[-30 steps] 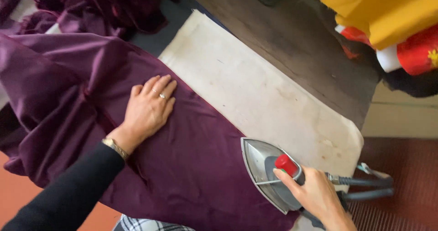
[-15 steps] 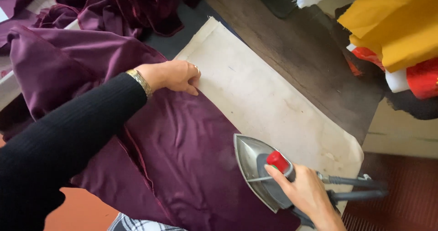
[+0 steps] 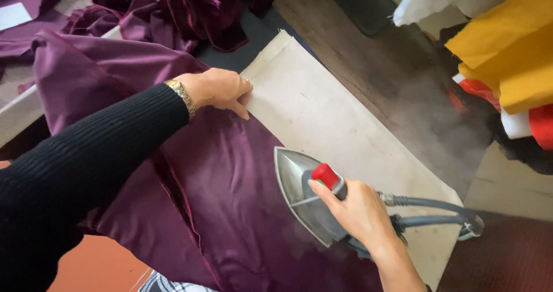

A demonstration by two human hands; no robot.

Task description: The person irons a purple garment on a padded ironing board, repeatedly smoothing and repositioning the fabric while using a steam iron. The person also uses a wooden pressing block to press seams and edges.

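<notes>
A dark purple satin cloth [image 3: 230, 200] lies spread over a beige padded ironing board [image 3: 340, 125]. My left hand [image 3: 216, 89], in a black ribbed sleeve with a gold watch, pinches the cloth's far edge where it meets the bare board. My right hand [image 3: 360, 211] is shut on the handle of a grey steam iron [image 3: 302, 191] with a red knob [image 3: 327, 175]. The iron's tip points toward my left hand and its sole rests on the cloth. Steam rises around it.
A grey hose [image 3: 432, 208] runs from the iron's back off the board's right end. Crumpled purple velvet [image 3: 178, 9] is heaped at the far left. Yellow, red and white fabrics [image 3: 507, 55] hang at the right over a dark wooden surface [image 3: 374, 55].
My left hand has gone from lying flat on the cloth to gripping its far edge at the board. The iron has slid forward along the cloth, and steam now shows.
</notes>
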